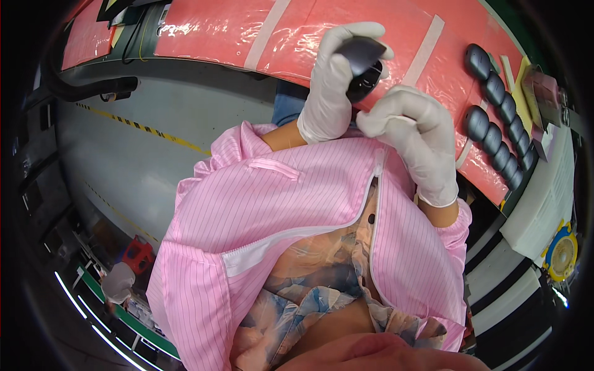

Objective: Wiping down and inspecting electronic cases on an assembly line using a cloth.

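My left hand [334,80], in a white glove, is closed around a small dark grey rounded case [362,55]. The smooth outer shell faces up, and a glossy black part shows below it; the exact kind is not clear. Close by on the right, my right hand [417,133], also gloved in white, has its fingers curled and pinched together. Whatever lies between those fingertips, if anything, cannot be made out against the white glove. The two hands are apart, over the near edge of the red-covered workbench [346,18].
Two rows of similar dark grey rounded cases [476,123] stand at the bench's right side. Pale strips [427,49] cross the red cover. Further right are a yellow and blue fan [562,253] and white foam-like sheets [544,191]. A black curved tube [93,89] juts in at left.
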Motion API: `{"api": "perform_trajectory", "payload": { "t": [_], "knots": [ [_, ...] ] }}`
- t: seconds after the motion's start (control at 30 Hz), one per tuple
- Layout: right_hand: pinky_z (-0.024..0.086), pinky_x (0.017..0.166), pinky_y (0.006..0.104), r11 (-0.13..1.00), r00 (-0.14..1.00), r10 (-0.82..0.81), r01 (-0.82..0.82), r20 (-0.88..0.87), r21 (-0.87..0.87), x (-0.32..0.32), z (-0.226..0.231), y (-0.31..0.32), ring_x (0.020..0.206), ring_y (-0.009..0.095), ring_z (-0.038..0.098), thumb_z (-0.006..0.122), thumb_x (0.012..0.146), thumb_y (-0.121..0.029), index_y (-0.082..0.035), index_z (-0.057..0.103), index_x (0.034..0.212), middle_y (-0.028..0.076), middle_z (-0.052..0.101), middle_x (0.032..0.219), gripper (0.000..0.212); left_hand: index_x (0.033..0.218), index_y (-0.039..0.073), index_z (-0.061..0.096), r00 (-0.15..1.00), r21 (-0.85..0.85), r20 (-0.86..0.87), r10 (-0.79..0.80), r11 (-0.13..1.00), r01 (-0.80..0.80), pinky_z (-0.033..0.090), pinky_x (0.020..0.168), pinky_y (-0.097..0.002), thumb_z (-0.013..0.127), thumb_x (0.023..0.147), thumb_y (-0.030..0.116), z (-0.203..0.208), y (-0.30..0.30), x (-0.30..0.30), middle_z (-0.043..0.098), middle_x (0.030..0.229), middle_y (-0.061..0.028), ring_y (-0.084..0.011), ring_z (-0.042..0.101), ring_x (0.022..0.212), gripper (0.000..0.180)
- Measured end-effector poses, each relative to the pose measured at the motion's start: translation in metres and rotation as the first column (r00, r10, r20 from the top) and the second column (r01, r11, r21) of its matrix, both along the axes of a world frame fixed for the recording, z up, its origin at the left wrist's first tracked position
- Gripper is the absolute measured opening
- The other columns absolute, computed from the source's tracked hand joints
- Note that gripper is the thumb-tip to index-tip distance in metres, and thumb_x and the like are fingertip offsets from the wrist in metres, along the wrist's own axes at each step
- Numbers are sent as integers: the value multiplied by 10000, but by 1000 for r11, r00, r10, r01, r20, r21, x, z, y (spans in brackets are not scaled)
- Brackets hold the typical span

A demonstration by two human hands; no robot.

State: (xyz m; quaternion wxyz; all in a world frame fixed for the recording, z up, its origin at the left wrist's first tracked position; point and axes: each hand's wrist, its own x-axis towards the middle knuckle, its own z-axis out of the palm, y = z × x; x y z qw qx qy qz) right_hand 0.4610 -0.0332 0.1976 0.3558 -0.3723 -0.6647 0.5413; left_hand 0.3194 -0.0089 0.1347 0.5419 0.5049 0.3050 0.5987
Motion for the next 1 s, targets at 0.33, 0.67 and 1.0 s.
{"api": "perform_trajectory", "payload": {
  "t": [0.33,0.67,1.0],
  "knots": [
    [454,653,329,718,775,-512,151,369,679,10,-33,-6,743,221,570,677,682,82,-89,697,974,47,588,874,339,1187,75,569,897,-607,435,83,762,224,458,700,-274,292,998,557,20,-1,0,627,980,-86,-136,573,815,587],
    [418,597,200,752,772,-623,548,124,367,28,-60,-17,697,67,514,660,817,72,-40,660,1038,37,640,924,248,1292,-65,477,783,-586,621,16,674,450,501,635,-305,283,989,573,15,-2,-7,635,1081,-205,-288,624,866,732],
    [473,646,297,624,776,-620,401,113,670,47,-40,11,755,207,598,667,753,80,-43,675,984,72,645,939,262,1075,22,561,803,-698,596,13,502,511,468,567,-305,344,964,604,30,2,0,620,912,-151,-259,638,769,631]
  ]
}}
